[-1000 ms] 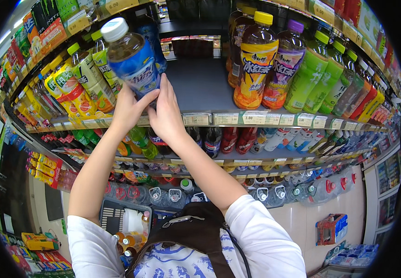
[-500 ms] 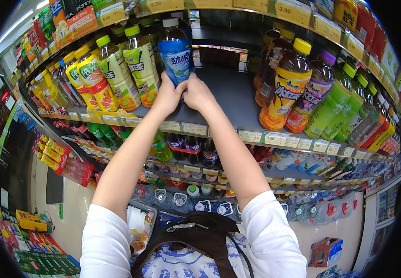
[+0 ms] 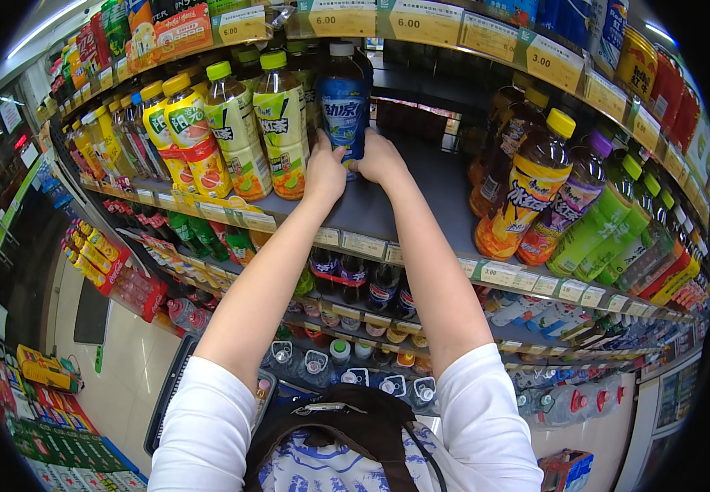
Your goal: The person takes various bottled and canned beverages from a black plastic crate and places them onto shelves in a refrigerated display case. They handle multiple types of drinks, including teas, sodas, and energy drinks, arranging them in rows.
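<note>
1. Head view shows the dark grey metal store shelf [image 3: 420, 205] spanning the frame, with yellow price tags along its front edge; its bare stretch runs from centre toward 3 o'clock.
2. At 9 to 10 o'clock on that shelf stands a row of green-capped and yellow-capped plastic juice bottles [image 3: 232, 139], upright and touching one another.
3. At 3 o'clock stands a group of brown, purple and green plastic drink bottles [image 3: 568, 205], upright, well apart from the hands.
4. At 7 o'clock, low down, the rim of a black plastic shopping basket [image 3: 162, 394] shows beside the person's white sleeve.
5. The dark blue plastic drink bottle with a white cap [image 3: 343, 102] stands upright at 12 o'clock on the shelf, just beside the nearest green-capped juice bottle on its 9 o'clock side.
6. The left hand [image 3: 326, 168] presses against the lower 9 o'clock side of the blue bottle, fingers wrapped on it.
7. The right hand [image 3: 380, 157] clasps the lower 3 o'clock side, so the bottle sits between both palms, its base at the fingers and its cap above them.
</note>
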{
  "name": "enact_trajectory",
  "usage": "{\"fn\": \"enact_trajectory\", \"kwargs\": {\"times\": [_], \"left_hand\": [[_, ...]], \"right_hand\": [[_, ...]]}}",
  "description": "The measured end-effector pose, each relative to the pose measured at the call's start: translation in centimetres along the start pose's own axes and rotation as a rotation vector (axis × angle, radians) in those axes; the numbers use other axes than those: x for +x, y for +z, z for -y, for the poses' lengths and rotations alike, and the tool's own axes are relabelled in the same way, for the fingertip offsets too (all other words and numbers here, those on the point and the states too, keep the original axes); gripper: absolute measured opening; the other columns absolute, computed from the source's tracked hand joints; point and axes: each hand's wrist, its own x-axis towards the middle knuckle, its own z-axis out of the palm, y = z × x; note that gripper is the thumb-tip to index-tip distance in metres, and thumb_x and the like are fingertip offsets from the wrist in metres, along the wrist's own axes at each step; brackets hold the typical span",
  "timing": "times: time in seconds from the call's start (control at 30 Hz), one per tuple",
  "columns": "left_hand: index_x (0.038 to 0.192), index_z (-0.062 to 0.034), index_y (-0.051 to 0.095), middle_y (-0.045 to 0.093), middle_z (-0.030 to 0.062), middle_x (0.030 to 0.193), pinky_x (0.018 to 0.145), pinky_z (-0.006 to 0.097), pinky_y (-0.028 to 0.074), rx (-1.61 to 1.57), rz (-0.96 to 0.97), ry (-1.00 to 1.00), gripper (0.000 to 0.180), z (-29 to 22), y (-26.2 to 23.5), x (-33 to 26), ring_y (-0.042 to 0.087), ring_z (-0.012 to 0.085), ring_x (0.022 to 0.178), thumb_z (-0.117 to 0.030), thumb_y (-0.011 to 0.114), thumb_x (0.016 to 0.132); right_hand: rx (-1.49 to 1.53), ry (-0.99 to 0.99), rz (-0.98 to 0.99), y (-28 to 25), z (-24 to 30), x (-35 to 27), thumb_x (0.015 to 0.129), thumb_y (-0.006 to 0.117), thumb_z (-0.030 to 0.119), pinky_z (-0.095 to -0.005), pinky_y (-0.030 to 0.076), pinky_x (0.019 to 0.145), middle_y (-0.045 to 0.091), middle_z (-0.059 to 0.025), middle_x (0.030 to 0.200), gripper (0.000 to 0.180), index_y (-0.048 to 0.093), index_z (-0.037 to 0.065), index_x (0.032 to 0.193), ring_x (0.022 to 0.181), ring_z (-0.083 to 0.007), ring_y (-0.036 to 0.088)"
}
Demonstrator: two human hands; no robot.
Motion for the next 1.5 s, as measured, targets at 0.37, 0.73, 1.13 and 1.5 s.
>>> {"fn": "enact_trajectory", "kwargs": {"times": [0.37,0.73,1.13,1.5], "left_hand": [[0.126,0.0026,0.032,0.054,0.0274,0.098,0.079,0.041,0.04,-0.107,-0.002,-0.071,0.046,0.2,1.1,1.1,0.051,0.0393,0.095,-0.006,0.042,0.081],[0.12,-0.006,0.04,0.054,0.0242,0.103,0.082,0.042,0.039,-0.137,0.03,-0.186,0.036,-0.6,1.0,1.5,0.05,0.038,0.098,-0.01,0.036,0.085],[0.129,-0.0019,0.027,0.052,0.0265,0.104,0.084,0.04,0.041,-0.185,0.088,-0.148,0.072,0.5,1.8,1.8,0.051,0.0381,0.097,-0.008,0.061,0.066],[0.125,0.0047,0.032,0.046,0.0197,0.118,0.094,0.031,0.033,-0.739,0.077,0.067,0.039,-0.5,-7.9,-11.2,0.044,0.0228,0.113,-0.008,0.036,0.088]], "right_hand": [[0.082,0.03,-0.18,1.7,-0.5,0.3,0.06,0.073,0.016,-0.0376,0.047,0.076,0.052,-0.025,0.099,0.059,0.039,-0.005,0.104,0.089,-0.0361,0.056],[0.13,0.059,-0.249,2.6,-0.9,0.8,0.063,0.07,0.022,-0.0391,0.047,0.076,0.049,-0.0258,0.104,0.061,0.037,-0.004,0.107,0.092,-0.0375,0.054],[0.166,0.017,-0.157,2.7,-1.6,1.6,0.066,0.067,0.024,-0.0394,0.041,0.085,0.048,-0.0296,0.106,0.057,0.039,-0.006,0.106,0.1,-0.0402,0.049],[0.547,-0.652,-0.23,1.7,7.2,-11.8,0.065,0.045,-0.008,-0.0399,0.028,0.097,0.046,-0.0171,0.114,0.053,0.041,0.0,0.117,0.113,-0.0317,0.041]]}}
